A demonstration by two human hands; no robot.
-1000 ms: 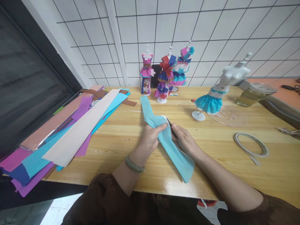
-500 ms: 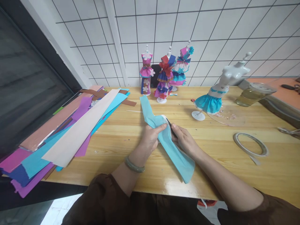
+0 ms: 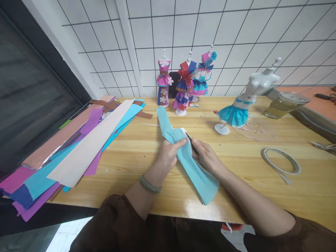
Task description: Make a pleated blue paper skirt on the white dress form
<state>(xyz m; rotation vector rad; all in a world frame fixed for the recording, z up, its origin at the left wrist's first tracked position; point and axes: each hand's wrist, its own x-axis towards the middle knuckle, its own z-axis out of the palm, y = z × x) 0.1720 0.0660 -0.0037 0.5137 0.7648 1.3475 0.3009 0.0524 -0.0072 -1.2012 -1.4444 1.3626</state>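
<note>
My left hand (image 3: 170, 153) pinches a light-blue crepe paper strip (image 3: 198, 178), thumb on top, near its middle. The strip lies slantwise, its far end on the table and its near end spread wider towards me. A narrow white edge (image 3: 183, 131) runs along its right side by my left thumb. In my right hand (image 3: 206, 154) are small dark scissors (image 3: 188, 135), their blades at that white edge. Most of the scissors' handles are hidden by my fingers. To the right stands a white mannequin (image 3: 259, 84) wearing a blue paper skirt (image 3: 235, 114).
A pile of coloured paper strips (image 3: 86, 147) covers the table's left side. Several small dressed mannequins (image 3: 164, 80) and a dark phone (image 3: 173, 85) stand by the tiled wall. At right are a tape roll (image 3: 265, 157), a clear dish (image 3: 267, 131) with beads and a cup (image 3: 279, 106).
The strip's near end has shifted very slightly. Both hands keep nearly the same place and grip.
</note>
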